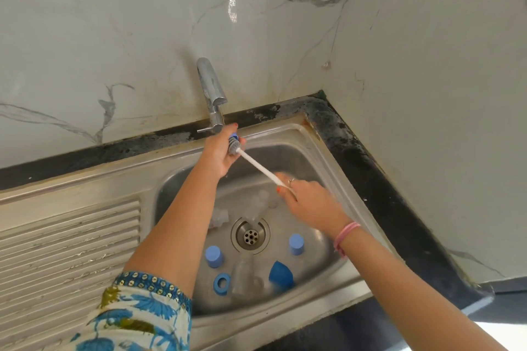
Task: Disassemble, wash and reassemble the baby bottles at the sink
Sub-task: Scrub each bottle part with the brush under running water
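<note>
Up by the tap (212, 95), seen from the head camera, the left hand (221, 152) curls its fingers around a small blue ring (234, 136) together with the grey bristle head of a bottle brush (258, 164). The brush's white handle runs down and to the right into the right hand (306, 198), which pinches its far end; that hand is blurred.

Below both hands, the steel sink (328, 151) holds the loose bottle parts. Two pale blue caps (214, 256) (296, 244) stand on either side of the drain (251, 235). Near the front wall lie a blue collar ring (222, 283), a clear bottle (243, 276) on its side, and a darker blue dome-shaped piece (281, 273) just right of it. More clear parts (259, 204) lie behind the drain, too faint to tell apart.

A ribbed draining board (68, 239) lies to the left of the basin.
</note>
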